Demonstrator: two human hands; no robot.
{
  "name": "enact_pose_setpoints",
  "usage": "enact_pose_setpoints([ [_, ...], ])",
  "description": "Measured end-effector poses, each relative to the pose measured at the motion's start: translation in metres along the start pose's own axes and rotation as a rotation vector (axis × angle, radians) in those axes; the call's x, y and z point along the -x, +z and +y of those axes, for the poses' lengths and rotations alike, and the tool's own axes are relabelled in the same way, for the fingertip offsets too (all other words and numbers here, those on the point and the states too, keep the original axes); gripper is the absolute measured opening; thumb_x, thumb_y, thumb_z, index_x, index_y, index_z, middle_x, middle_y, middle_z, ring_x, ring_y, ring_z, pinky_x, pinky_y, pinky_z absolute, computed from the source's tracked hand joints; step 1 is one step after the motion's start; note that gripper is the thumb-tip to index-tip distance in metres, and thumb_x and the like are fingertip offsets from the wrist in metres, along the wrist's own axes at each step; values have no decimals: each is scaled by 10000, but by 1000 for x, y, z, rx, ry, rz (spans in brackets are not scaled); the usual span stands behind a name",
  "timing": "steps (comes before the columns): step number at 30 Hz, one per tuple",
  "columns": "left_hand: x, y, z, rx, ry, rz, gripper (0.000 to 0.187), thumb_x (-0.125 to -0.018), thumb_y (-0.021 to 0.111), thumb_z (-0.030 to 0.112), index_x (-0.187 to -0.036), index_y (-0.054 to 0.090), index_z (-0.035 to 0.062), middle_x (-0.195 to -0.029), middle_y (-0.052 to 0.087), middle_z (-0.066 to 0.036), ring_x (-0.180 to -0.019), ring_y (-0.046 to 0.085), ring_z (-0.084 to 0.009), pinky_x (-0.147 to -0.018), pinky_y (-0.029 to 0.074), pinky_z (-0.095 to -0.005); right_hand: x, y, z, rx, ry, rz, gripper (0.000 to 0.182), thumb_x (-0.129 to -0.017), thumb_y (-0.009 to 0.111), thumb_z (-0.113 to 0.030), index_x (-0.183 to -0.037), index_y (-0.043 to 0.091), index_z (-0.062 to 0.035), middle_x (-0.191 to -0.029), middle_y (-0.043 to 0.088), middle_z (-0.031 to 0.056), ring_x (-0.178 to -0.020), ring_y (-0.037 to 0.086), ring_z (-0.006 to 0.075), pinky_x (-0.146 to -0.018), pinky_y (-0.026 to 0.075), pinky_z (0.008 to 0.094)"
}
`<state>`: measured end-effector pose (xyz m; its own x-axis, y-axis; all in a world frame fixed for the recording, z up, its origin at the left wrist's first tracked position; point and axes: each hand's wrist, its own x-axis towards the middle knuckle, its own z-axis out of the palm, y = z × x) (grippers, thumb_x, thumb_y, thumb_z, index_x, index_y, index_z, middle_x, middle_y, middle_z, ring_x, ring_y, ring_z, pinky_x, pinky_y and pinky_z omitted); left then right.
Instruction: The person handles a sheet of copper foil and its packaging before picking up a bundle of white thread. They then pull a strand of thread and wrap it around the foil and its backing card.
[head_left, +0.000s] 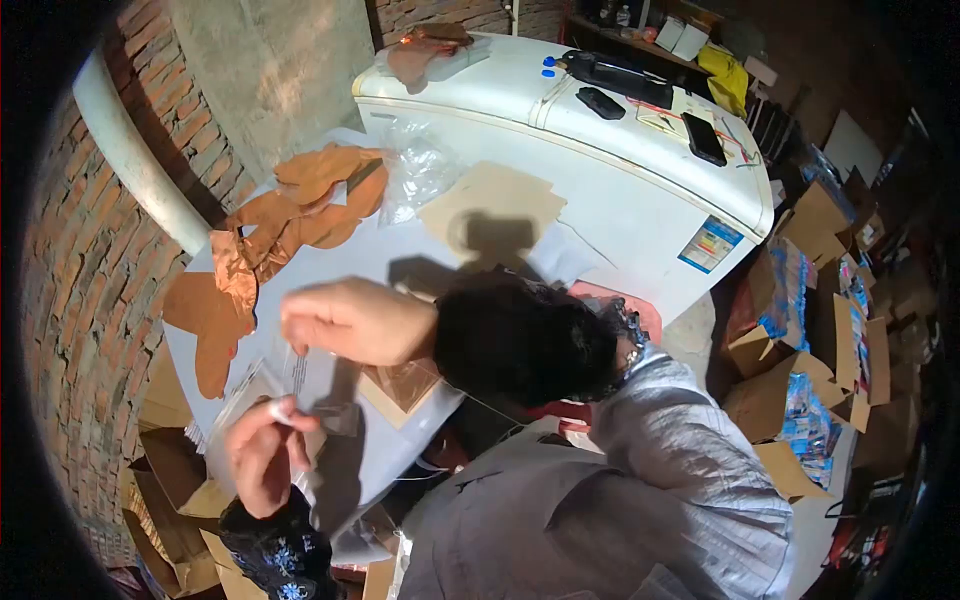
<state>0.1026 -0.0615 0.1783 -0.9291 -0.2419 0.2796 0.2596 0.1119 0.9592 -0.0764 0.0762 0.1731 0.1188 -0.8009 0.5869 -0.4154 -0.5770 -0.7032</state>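
My left hand (262, 455) is closed in a pinch, with the edge of a clear plastic bag (340, 418) between thumb and fingers. Just above it, my right hand (355, 320) has its fingers curled down at the bag's upper part; its fingertips are partly hidden. Fine print shows on the plastic between the hands. Beneath them on the white table (400, 462) lies a brown flat piece on a tan sheet (400, 385). Copper-brown flat cut pieces (335, 205) are heaped at the table's far left, and one (210, 320) reaches close to my hands.
Crumpled clear plastic (410, 165) and a tan sheet (505, 200) lie at the table's back. Behind stands a white chest freezer (610, 180) bearing a phone (704, 139). Cardboard boxes (765, 405) with blue packets stand right; open boxes (175, 470) stand lower left. A brick wall (95, 290) borders the left.
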Motion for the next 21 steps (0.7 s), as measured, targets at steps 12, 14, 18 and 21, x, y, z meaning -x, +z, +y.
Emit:
enact_pose_setpoints([
  [12, -21, 15, 37, 210, 158, 243, 615, -1025, 325, 469, -1480, 303, 55, -1477, 419, -105, -697, 520, -42, -596, 437, -164, -28, -31, -3, 257, 38, -30, 202, -936, 519, -253, -883, 567, -64, -799, 636, 152, -770, 634, 328, -670, 488, 410],
  [14, -26, -6, 15, -458, -2, 417, 566, -1020, 357, 468, -1360, 490, 35, -1194, 633, -115, -630, 449, -59, -541, 361, -195, -58, -24, 50, -195, -309, -181, 224, -936, 515, -264, -874, 584, -60, -825, 648, 138, -781, 647, 281, -691, 498, 409],
  [18, -26, 2, 33, 396, 215, 10, 611, -1017, 321, 513, -1345, 479, 21, -1136, 651, -118, -663, 487, -74, -520, 391, -198, -66, -44, 14, 449, 141, -46, 268, -987, 458, -261, -960, 615, -46, -882, 663, 96, -790, 637, 196, -696, 504, 354],
  [21, -37, 14, 34, -86, 179, 330, 642, -1015, 305, 529, -1381, 445, 21, -1139, 641, -106, -764, 541, -106, -626, 441, -256, -48, -21, 23, 121, -376, -76, 295, -999, 439, -254, -931, 624, -34, -913, 658, 111, -817, 647, 206, -739, 519, 344],
])
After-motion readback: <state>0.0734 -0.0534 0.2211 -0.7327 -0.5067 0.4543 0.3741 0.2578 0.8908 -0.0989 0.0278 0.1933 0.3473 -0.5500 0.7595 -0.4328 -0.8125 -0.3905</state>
